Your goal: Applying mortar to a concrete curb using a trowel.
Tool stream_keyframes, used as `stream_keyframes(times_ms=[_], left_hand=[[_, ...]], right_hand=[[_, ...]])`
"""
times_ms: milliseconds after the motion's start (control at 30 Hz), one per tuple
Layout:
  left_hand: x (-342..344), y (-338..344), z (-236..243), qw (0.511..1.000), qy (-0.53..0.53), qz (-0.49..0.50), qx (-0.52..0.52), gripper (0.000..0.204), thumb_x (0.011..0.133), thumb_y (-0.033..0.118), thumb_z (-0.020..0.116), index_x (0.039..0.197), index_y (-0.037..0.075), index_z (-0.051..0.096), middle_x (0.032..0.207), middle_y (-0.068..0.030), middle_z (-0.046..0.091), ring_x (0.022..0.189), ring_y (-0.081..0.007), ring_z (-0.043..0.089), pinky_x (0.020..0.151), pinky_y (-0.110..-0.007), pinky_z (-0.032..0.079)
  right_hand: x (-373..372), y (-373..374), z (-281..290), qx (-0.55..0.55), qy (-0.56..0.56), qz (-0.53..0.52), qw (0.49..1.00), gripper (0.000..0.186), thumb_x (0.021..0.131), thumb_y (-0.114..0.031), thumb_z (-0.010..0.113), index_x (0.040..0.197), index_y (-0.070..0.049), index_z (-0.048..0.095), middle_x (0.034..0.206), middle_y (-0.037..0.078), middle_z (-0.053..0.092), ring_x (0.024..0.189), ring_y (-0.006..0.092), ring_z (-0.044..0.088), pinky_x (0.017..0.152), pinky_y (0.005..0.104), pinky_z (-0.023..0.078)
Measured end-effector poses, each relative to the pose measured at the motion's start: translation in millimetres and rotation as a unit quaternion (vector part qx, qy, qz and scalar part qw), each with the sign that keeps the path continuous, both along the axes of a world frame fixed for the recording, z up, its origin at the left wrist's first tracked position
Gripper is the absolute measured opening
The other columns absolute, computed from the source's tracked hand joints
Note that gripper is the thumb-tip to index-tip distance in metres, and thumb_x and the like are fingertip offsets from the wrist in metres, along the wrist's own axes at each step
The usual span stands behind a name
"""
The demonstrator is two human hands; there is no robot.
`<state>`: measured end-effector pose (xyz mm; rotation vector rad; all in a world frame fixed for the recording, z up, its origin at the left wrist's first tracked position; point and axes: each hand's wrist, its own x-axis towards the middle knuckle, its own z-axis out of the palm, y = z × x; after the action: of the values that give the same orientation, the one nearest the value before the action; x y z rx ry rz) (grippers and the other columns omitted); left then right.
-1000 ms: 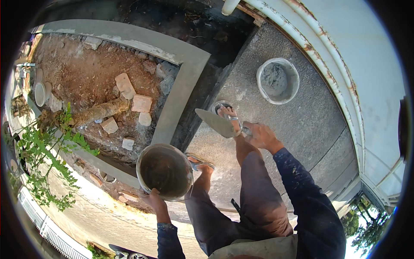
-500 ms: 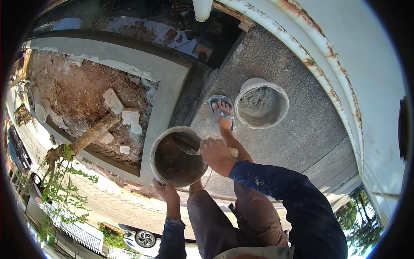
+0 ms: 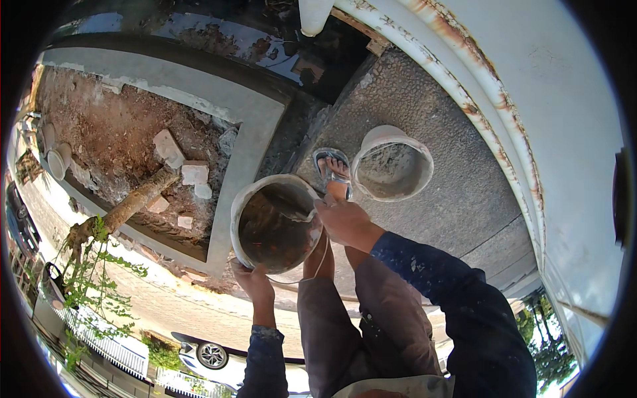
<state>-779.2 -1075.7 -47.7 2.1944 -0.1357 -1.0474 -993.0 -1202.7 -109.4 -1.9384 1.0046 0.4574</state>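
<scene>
A pale bucket [image 3: 240,249] with dark, murky liquid inside is in front of me, its mouth turned up toward me. My left hand [image 3: 255,284] has its fingers closed on the bucket's near left rim. At the right rim, my right hand [image 3: 346,223] is wrapped round the handle of a trowel, which the hand hides. The trowel's blade [image 3: 286,204] reaches into the bucket and is hard to tell from the dark inside. A thin wire bail hangs in a loop from the bucket's near right side.
Beyond my sandalled foot [image 3: 332,169] a second bucket [image 3: 391,131], smeared grey inside, stands on rough paving [image 3: 458,152]. A grey cement curb [image 3: 255,132] borders a soil bed with broken bricks [image 3: 194,173] and a leaning tree trunk [image 3: 136,199]. A rusty-edged white panel [image 3: 557,86] curves along the right.
My right hand has turned, so the trowel's handle end no longer shows beside it. The bucket's mouth sits slightly higher in view, still held by my left hand.
</scene>
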Motion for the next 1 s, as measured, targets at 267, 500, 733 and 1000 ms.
stream_keyframes(times_ms=[267, 500, 733, 1000], left_hand=[[46.3, 4.6, -5.4, 0.999, 0.030, 0.010, -0.031, 0.026, 0.058, -0.010, 0.046, 0.080, 0.005, 0.044, 0.080, -0.0029, 0.049, 0.071, -0.0091, 0.042, 0.067, -0.021, 0.038], [50.5, -13.4, 2.5, 0.998, 0.053, -0.043, -0.016, 0.027, 0.055, -0.009, 0.045, 0.077, 0.006, 0.043, 0.076, -0.0007, 0.047, 0.068, -0.0085, 0.040, 0.066, -0.021, 0.036], [47.6, -25.6, 4.8, 0.993, 0.044, -0.112, 0.015, 0.025, 0.056, -0.010, 0.046, 0.076, 0.005, 0.044, 0.074, 0.0003, 0.048, 0.067, -0.0073, 0.041, 0.064, -0.021, 0.037], [58.0, -46.7, 9.9, 0.984, 0.013, -0.169, 0.047, 0.024, 0.058, -0.011, 0.045, 0.076, 0.006, 0.045, 0.073, 0.0015, 0.047, 0.065, -0.0059, 0.039, 0.060, -0.020, 0.036]], right_hand=[[-48.4, -47.8, -13.3, 0.223, -0.109, -0.227, 0.942, 0.049, 0.084, -0.042, 0.064, 0.106, -0.002, 0.048, 0.099, 0.018, 0.058, 0.092, 0.0390, 0.059, 0.076, 0.0444, 0.046], [-160.2, -101.3, -75.9, -0.177, 0.222, -0.161, 0.945, 0.069, 0.073, -0.015, 0.071, 0.136, -0.020, 0.044, 0.125, 0.017, 0.053, 0.108, 0.0374, 0.057, 0.089, 0.0481, 0.046], [-212.8, -87.7, -108.4, -0.001, 0.200, 0.016, 0.980, 0.058, 0.080, -0.001, 0.055, 0.135, -0.021, 0.049, 0.092, 0.015, 0.067, 0.089, 0.0325, 0.066, 0.077, 0.0423, 0.053], [-249.4, 5.1, -90.3, 0.083, 0.214, 0.019, 0.973, 0.051, 0.083, -0.004, 0.053, 0.133, -0.012, 0.050, 0.090, 0.016, 0.067, 0.086, 0.0336, 0.066, 0.075, 0.0434, 0.052]])
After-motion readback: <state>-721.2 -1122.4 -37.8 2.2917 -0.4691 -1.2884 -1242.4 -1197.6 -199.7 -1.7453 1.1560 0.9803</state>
